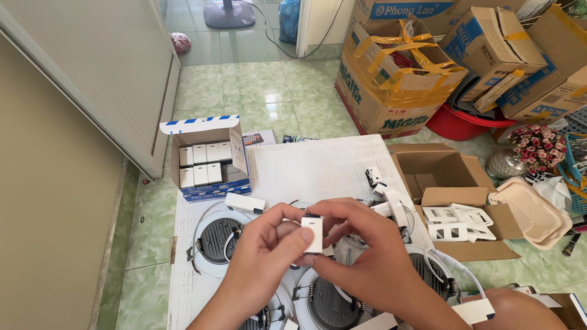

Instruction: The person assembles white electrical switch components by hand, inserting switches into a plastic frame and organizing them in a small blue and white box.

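Both hands, left hand [260,256] and right hand [361,253], pinched a small white switch [312,234] between closed fingertips above the lamps [217,239], apparently mid-inspection; any further handling would have required a firm grip.

Left hand [260,256] and right hand [361,253] meet at lower centre of frame, forearms rising from the bottom edge, fingertips pinched together.
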